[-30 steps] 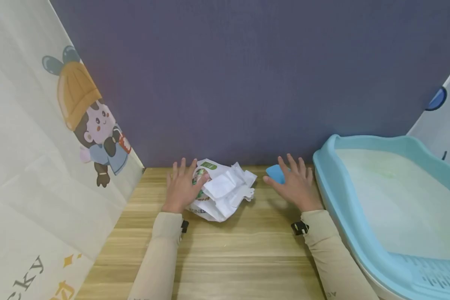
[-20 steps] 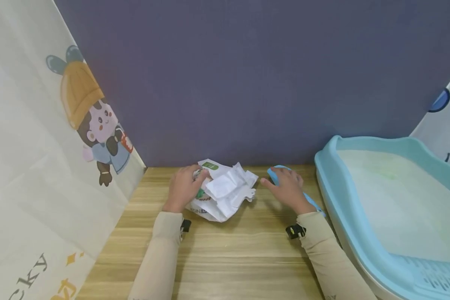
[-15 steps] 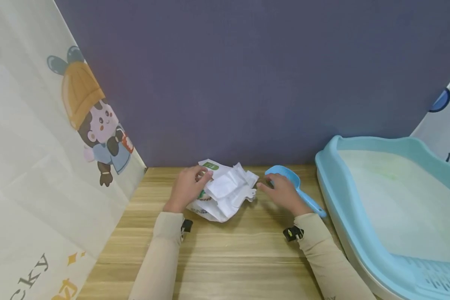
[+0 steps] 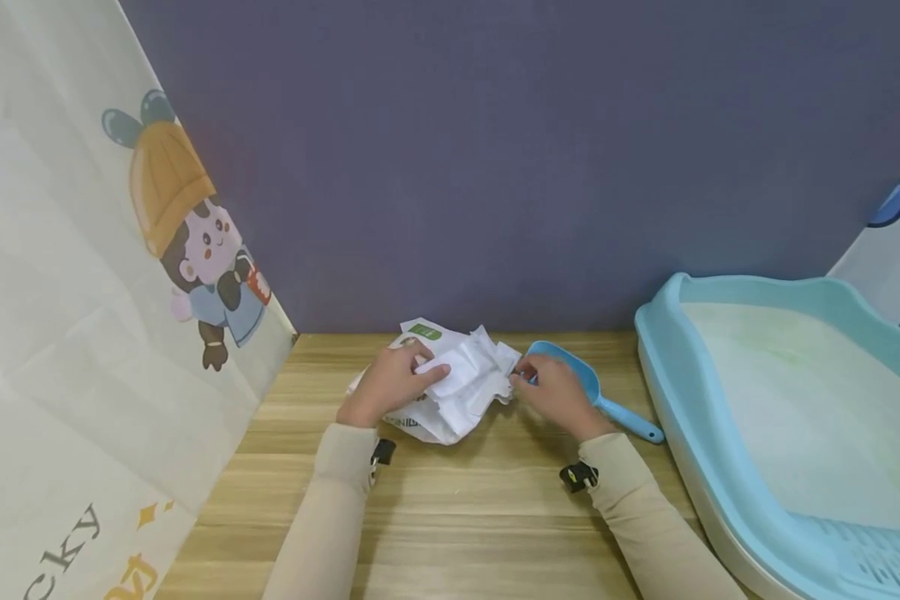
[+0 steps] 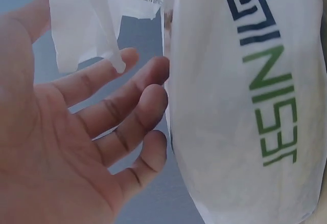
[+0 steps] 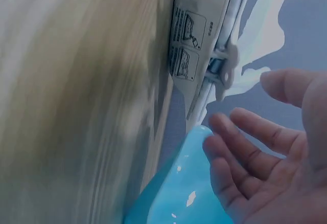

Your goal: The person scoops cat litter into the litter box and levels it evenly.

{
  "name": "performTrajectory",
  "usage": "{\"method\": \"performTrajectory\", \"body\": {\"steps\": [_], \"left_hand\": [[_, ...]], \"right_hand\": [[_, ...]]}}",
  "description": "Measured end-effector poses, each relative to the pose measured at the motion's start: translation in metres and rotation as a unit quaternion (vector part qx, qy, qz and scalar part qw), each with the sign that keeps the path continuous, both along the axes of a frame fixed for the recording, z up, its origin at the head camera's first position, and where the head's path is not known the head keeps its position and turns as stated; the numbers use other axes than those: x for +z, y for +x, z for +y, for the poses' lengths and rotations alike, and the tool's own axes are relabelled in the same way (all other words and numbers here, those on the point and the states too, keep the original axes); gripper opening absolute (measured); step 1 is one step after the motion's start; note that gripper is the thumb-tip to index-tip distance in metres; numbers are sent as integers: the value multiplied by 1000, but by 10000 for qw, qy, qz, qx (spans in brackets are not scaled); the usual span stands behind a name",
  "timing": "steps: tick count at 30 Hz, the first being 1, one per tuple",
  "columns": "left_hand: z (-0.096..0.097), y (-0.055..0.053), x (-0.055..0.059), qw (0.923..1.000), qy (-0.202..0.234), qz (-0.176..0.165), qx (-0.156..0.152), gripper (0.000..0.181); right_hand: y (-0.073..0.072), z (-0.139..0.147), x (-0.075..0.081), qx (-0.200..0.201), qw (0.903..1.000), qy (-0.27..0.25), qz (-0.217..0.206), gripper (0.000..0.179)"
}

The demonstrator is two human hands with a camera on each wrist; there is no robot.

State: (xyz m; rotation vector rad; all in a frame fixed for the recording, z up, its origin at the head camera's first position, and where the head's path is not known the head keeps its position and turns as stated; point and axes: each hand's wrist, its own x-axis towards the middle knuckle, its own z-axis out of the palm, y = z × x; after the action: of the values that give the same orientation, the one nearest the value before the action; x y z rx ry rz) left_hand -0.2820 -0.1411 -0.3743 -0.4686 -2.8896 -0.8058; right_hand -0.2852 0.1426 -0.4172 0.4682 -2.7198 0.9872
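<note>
Wood surface (image 4: pixel 465 525); left fingers (image 4: pixel 407 357) partly hide bag (image 4: pixel 468 382).

Bag (image 4: pixel 461 408), 6 o'clock: white, green label (image 4: pixel 425 332), green and navy lettering (image 5: pixel 265 75) in the left wrist view; scoop (image 4: pixel 588 383), 4 o'clock: sky blue; tray (image 4: pixel 693 392), 4 o'clock: turquoise rim, whitish interior (image 4: pixel 810 417) with faint yellow-green patches; table (image 4: pixel 450 517), 6 o'clock: yellow-brown, streaked wood grain; backdrop (image 4: pixel 495 167), 12 o'clock: plain slate purple; curtain (image 4: pixel 60 292), 9 o'clock: off-white, printed cartoon figure (image 4: pixel 210 242) in orange hat (image 4: pixel 168 183); left sleeve (image 4: pixel 326 508), 7 o'clock: beige; right sleeve (image 4: pixel 656 517), 5 o'clock: likewise.
</note>
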Motion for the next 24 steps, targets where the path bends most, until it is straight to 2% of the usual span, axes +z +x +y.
{"method": "performTrajectory", "body": {"steps": [3,7,10,13,15,19,21,24], "left_hand": [[2,1,-1,9999,-96,-141,-23,53],[4,3,-1,9998,-166,-107,-37,54],[6,3,0,9998,-75,-133,-105,53],[7,4,0,9997,7,-215,-143,52],[7,4,0,9996,38,-250,-147,52],[9,4,0,9995,54,-268,-138,55],[9,4,0,9995,90,-269,-149,55],[10,5,1,9993,150,-296,-162,55]], "right_hand": [[1,-3,-2,81,9998,-1,-203,20],[1,-6,-6,80,9986,-101,-513,23],[1,-9,-10,21,9954,-392,-878,27],[1,-13,-13,-36,9865,-859,-1394,28],[1,-16,-16,-116,9768,-1244,-1740,28],[-1,-19,-22,-170,9498,-2059,-2350,32],[-2,-20,-25,-132,9330,-2427,-2655,36],[-3,-19,-28,2,9030,-2946,-3128,39]]}}
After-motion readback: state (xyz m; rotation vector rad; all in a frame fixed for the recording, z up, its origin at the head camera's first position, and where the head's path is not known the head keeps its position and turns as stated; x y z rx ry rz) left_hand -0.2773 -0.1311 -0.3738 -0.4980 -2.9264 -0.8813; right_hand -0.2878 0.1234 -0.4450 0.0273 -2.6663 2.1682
